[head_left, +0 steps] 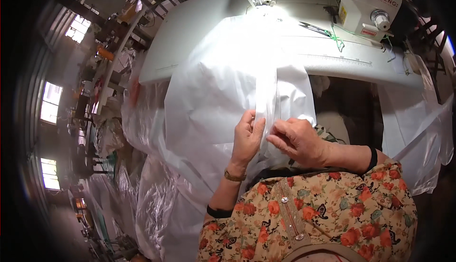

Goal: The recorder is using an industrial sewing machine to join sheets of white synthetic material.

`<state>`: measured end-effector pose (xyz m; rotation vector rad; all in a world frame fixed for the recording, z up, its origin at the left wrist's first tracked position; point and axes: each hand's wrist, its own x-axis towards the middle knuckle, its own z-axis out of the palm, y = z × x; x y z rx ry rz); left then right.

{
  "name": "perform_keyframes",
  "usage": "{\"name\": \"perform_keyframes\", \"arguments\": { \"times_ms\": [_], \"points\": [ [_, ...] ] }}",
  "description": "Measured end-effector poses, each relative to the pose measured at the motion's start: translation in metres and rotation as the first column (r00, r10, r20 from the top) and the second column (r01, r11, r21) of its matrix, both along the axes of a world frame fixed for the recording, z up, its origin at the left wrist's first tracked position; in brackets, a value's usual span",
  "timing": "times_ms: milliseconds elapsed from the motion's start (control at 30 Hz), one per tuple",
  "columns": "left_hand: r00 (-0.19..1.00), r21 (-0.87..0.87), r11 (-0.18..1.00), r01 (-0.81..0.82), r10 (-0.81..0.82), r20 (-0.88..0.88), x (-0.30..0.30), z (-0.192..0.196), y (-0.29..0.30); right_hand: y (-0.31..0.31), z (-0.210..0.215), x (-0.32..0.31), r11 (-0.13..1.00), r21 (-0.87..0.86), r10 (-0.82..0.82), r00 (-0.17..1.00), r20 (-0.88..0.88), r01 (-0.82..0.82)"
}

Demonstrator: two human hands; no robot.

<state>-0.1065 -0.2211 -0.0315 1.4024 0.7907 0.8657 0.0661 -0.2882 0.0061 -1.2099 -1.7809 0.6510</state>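
Note:
A large sheet of thin white plastic-like material [204, 105] runs from under the sewing machine's needle area [267, 6] down over the table edge to my lap. A folded strip [267, 81] lies lengthwise along it, glaring under the lamp. My left hand [248, 137] pinches the strip's left edge between thumb and fingers. Just to its right, my right hand [298, 139] is closed, its thumb and fingers together at the strip's other side. What exactly lies between those right fingertips is too small to make out.
The white sewing machine [365, 5] stands at the far side of its table [190, 20]. Dark tweezers [311, 27] and green thread [338, 41] lie right of the needle. More white sheeting [408, 129] hangs at the right; clear plastic [156, 205] piles up at the left.

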Motion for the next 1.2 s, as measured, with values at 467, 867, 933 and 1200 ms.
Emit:
{"name": "perform_keyframes", "arguments": {
  "times_ms": [467, 867, 933, 1200],
  "points": [
    [0.989, -0.15, 0.988, -0.024, 0.045, 0.139, -0.001, 0.002, 0.001, 0.013, 0.015, -0.021, 0.944, 0.04, 0.233, 0.749, 0.621, -0.328],
    [0.967, -0.261, 0.965, -0.005, 0.072, 0.246, -0.008, 0.003, 0.012, 0.042, -0.042, 0.005, 0.883, -0.454, -0.402, 0.686, -0.606, 0.116],
    [0.97, -0.259, 0.966, -0.023, 0.085, 0.228, -0.01, 0.007, 0.015, 0.048, -0.057, 0.004, 0.866, -0.489, -0.29, 0.685, -0.668, -0.11],
    [0.963, -0.278, 0.96, -0.04, 0.111, 0.247, -0.023, 0.031, 0.03, 0.066, -0.06, -0.028, 0.852, -0.475, -0.108, 0.815, -0.57, -0.219]
  ]
}}
